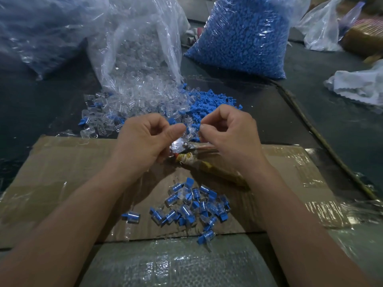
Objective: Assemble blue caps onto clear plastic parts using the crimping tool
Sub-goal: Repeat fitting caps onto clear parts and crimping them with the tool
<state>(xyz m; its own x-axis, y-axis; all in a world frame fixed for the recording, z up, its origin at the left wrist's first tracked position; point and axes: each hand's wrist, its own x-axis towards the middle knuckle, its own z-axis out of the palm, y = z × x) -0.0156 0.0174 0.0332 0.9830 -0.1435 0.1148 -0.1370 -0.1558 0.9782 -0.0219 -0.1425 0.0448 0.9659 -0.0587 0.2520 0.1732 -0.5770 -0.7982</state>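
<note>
Left hand (145, 139): pinches clear part (189, 130).
Right hand (230, 133): fingertips pinched just beside; contents unclear.
Crimping tool (183, 146): directly beneath, handles rightward.

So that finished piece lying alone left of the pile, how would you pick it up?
Probably from above, pinching the lone piece across its near and far long sides. It lies flat on the cardboard, long axis left to right, clear of the pile, so nothing blocks that reach.
</note>
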